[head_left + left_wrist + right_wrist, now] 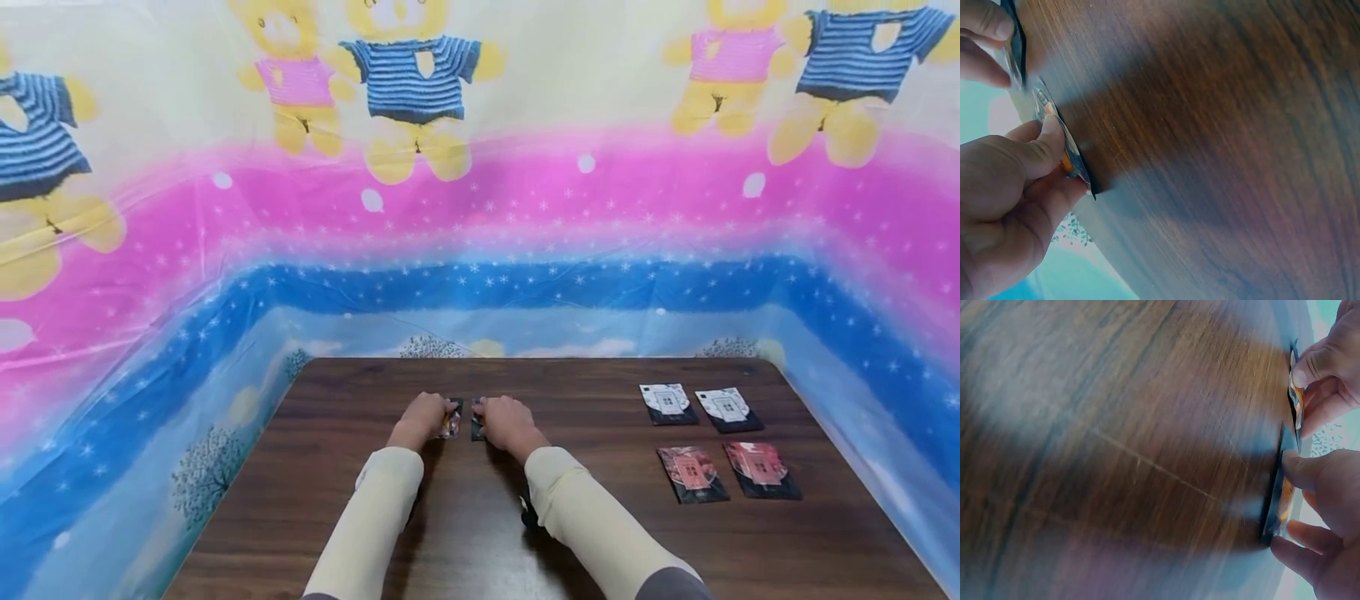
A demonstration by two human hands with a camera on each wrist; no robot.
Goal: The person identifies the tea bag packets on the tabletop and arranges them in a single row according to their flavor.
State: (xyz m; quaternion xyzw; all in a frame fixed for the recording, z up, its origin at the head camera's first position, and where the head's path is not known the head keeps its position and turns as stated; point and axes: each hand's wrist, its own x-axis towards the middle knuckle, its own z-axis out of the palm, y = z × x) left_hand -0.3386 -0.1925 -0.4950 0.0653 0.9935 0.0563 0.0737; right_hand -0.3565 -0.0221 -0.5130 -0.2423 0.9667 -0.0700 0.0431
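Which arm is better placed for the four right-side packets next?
Probably the right grip: it is nearer those four packets, though it holds one packet; the left grip, holding another packet, is farther.

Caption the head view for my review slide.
Left hand holds one packet, right hand another, side by side at a wooden table; four more packets lie at right.

Beyond both hands I see one cream, pink and blue bear-printed hanging sheet; beneath them, a brown wood-grain table shines.
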